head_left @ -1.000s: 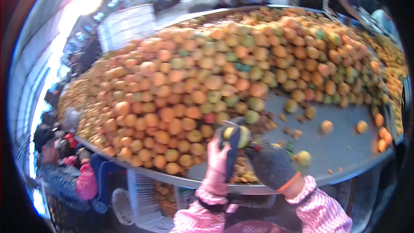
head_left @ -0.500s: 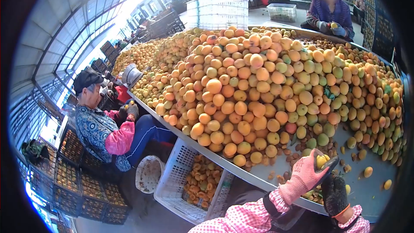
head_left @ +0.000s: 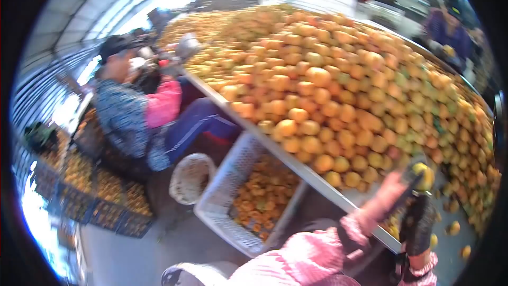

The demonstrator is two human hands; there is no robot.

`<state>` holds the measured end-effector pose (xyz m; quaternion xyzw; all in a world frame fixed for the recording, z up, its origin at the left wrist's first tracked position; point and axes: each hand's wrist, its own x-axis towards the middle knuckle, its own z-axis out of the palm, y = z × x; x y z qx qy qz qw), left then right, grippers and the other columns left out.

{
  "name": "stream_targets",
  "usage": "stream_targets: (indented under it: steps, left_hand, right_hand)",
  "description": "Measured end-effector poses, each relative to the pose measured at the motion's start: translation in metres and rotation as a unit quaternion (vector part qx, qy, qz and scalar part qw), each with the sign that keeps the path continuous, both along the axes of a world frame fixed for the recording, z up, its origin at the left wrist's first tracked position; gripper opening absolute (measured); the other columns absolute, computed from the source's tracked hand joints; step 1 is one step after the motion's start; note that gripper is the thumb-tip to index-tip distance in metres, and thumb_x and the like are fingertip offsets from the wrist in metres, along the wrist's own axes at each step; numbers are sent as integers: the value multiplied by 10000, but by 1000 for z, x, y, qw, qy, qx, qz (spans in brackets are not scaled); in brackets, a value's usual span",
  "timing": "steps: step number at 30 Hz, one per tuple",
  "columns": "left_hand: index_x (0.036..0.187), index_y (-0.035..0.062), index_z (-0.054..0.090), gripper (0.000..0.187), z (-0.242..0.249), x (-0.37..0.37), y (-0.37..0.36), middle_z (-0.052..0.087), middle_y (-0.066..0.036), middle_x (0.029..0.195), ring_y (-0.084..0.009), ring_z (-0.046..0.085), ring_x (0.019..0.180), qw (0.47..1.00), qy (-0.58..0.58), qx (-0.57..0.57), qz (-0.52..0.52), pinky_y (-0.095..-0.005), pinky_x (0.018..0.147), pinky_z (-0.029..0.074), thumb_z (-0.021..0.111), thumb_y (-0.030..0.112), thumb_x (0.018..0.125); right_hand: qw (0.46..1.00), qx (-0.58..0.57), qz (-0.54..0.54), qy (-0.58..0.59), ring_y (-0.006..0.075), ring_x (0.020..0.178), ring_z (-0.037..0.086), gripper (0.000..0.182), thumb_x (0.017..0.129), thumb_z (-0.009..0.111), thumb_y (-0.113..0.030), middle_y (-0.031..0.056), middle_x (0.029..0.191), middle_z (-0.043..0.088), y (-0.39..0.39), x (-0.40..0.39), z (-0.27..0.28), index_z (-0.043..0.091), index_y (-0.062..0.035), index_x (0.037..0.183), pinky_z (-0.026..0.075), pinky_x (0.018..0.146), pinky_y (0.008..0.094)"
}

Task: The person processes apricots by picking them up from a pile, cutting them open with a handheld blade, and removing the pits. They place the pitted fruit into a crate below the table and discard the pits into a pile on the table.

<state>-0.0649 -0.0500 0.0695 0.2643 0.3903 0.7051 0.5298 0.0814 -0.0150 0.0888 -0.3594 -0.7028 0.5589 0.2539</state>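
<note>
My left hand (head_left: 390,189), in a pink glove with dark fingers, is closed around a yellow-green apricot (head_left: 424,176) at the edge of the heap. Just below it is my right hand (head_left: 417,225) in a black glove, close to the same fruit. Blur hides its fingers and anything they hold. Beyond both hands rises a big heap of orange and green apricots (head_left: 328,106) on a metal-edged table (head_left: 317,180). A few loose ones lie on the bare metal to the right.
A pale plastic crate (head_left: 219,201) of apricot halves (head_left: 264,193) stands below the table edge. Beside it is a white bucket (head_left: 191,180); another bucket (head_left: 198,274) is near my lap. A co-worker (head_left: 132,100) sits left near stacked fruit crates (head_left: 106,196); another person (head_left: 450,34) sits across.
The view has swung, so the heap, crate and seated co-worker appear shifted, and the picture is blurred. My left hand still holds an apricot, with my right hand close below. A bucket now shows at the bottom.
</note>
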Motion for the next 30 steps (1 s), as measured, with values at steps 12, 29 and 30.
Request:
stream_targets:
  steps: [12, 29, 30]
  left_hand:
    - [1109, -75, 584, 486, 19, -21, -3, 644, -127, 1007, -185, 620, 889, 995, 82, 51, -38, -312, 810, 502, 741, 168, 718]
    - [1061, 19, 534, 300, -58, 15, 42, 628, -126, 933, -195, 597, 893, 959, 271, -1, 78, -319, 828, 457, 634, 161, 816]
    - [1055, 17, 534, 288, -52, 13, 37, 617, -107, 932, -162, 577, 890, 973, 223, 29, 56, -305, 832, 449, 638, 153, 824]
  right_hand:
    - [932, 210, 57, -289, 366, 641, 548, 178, 860, 597, -171, 172, 739, 567, 0, 7, 54, 586, -5, 922, 442, 562, 426]
    - [833, 414, 233, -284, 262, 882, 612, 267, 812, 565, -31, 158, 957, 641, 51, 28, -3, 576, 11, 1075, 481, 753, 316]
    - [921, 273, 177, -214, 297, 841, 606, 278, 788, 573, -15, 160, 922, 638, 50, 29, -7, 584, 10, 1064, 478, 738, 342]
